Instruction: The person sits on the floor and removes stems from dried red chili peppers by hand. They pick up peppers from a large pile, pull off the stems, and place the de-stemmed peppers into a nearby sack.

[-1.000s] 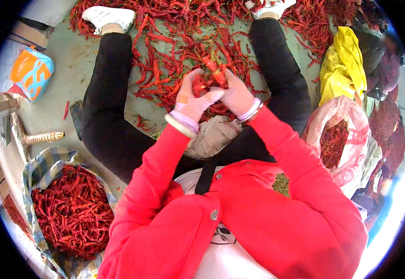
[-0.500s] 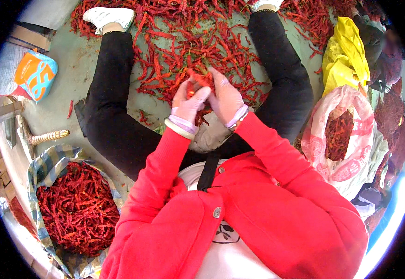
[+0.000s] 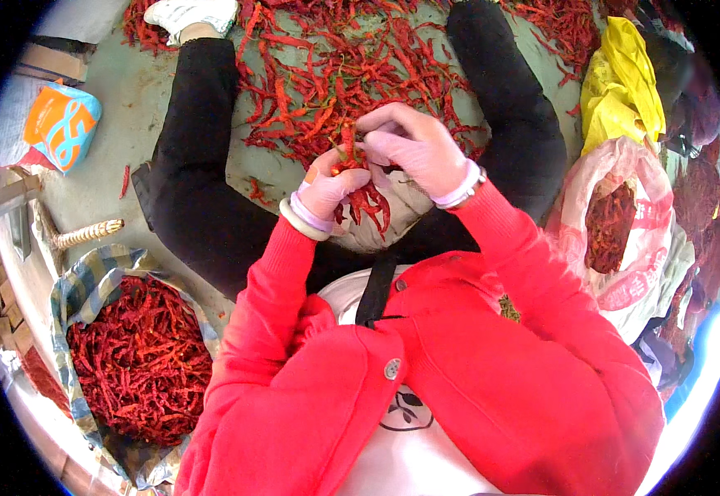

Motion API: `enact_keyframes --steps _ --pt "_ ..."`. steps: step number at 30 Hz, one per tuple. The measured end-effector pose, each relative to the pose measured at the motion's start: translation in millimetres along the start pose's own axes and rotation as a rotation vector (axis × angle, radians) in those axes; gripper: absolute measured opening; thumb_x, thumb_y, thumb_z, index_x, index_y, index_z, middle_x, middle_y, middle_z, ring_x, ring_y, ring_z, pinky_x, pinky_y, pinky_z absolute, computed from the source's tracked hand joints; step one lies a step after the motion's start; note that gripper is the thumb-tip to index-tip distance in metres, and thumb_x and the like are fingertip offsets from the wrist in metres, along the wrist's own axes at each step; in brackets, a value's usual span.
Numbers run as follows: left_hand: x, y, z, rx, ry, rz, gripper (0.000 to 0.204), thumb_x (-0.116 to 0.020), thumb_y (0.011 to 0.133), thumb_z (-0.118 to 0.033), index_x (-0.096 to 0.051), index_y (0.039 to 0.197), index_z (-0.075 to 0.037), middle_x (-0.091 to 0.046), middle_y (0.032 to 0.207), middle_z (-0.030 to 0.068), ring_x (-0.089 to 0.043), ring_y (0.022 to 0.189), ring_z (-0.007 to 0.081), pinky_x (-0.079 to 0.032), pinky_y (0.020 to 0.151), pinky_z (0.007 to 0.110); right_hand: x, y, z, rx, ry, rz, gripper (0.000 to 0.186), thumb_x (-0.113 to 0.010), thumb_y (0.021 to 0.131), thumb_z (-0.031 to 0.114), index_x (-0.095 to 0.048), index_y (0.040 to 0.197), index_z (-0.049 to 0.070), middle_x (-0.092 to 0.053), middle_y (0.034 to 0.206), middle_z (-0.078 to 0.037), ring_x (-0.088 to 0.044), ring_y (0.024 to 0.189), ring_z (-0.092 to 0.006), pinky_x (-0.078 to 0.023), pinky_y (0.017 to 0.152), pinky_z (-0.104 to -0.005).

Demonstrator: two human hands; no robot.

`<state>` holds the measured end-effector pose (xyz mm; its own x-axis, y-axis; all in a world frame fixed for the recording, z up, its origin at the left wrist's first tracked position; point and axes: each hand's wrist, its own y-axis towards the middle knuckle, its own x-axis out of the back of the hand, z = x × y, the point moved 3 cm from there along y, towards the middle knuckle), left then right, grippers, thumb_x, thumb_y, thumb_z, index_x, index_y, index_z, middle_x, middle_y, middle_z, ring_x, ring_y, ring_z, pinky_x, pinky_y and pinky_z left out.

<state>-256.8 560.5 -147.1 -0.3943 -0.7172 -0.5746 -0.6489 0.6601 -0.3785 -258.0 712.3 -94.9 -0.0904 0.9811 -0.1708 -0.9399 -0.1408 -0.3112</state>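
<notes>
My left hand [image 3: 324,188], in a thin pale purple glove, is closed around a small bunch of dried red chili peppers [image 3: 369,208]. Their tips hang below the fist and more red shows above the thumb. Gloved the same way, my right hand [image 3: 422,149] is bent over the top of the bunch, thumb and fingers pinched together at a chili there. Exactly what sits between those fingertips is too small to make out. Just beyond both hands, a loose heap of red chilies [image 3: 319,83] spreads over the floor between my legs.
A checked sack [image 3: 75,289] full of red chilies stands at my left. On my right are a pink-and-white plastic bag [image 3: 571,198] holding darker chilies and a yellow bag [image 3: 620,83]. An orange-and-blue packet [image 3: 62,128] lies at the far left, beyond a rope-wrapped bar [image 3: 87,234].
My right hand has drawn away to the right and turned over the bunch. The left hand has shifted slightly left, and the chilies' tips now show hanging beneath it.
</notes>
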Motion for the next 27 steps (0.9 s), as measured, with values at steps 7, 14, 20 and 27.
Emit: enact_keyframes --steps 7,14,20,27 --pt "-3.2 -9.1 -7.2 -0.014 -0.094 -0.154 0.030 -0.053 0.078 -0.007 -0.054 0.107 -0.002 -0.063 0.088 0.0086 -0.061 0.080 0.0184 -0.050 0.075 0.029 -5.4 4.0 -8.2 -0.054 0.113 -0.068 0.009 -0.061 0.084 0.011 -0.059 0.084 0.002 -0.057 0.069 -0.002 -0.053 0.059 -0.0079 -0.043 0.056 -0.0223" --pt "-6.1 -8.8 5.3 -0.044 -0.196 -0.311 0.018 -0.054 0.081 -0.007 -0.057 0.098 -0.003 -0.062 0.080 0.0066 -0.059 0.071 0.0156 -0.048 0.067 0.027 -5.4 -5.5 -26.6 -0.048 0.093 -0.250 0.008 -0.061 0.084 0.010 -0.058 0.083 0.003 -0.056 0.073 0.002 -0.050 0.068 -0.0043 -0.041 0.062 -0.0196" --pt "-9.4 -9.2 6.6 -0.125 -0.139 -0.377 0.013 -0.054 0.080 -0.006 -0.059 0.092 -0.002 -0.058 0.073 0.0029 -0.053 0.064 0.0123 -0.043 0.061 0.024 -10.0 -10.8 -36.5 -0.063 0.187 -0.239 0.008 -0.061 0.085 0.012 -0.058 0.083 0.005 -0.053 0.071 0.003 -0.047 0.064 -0.0044 -0.038 0.058 -0.0194" --pt "-4.5 -6.8 21.3 -0.167 -0.202 -0.340 0.011 -0.059 0.080 -0.007 -0.057 0.090 -0.004 -0.058 0.075 0.0011 -0.052 0.064 0.0097 -0.043 0.060 0.023 -13.6 -9.6 -84.5 -0.327 0.822 -0.146 0.009 -0.057 0.087 0.014 -0.057 0.082 0.007 -0.057 0.071 -0.002 -0.052 0.062 -0.0115 -0.041 0.058 -0.0251"
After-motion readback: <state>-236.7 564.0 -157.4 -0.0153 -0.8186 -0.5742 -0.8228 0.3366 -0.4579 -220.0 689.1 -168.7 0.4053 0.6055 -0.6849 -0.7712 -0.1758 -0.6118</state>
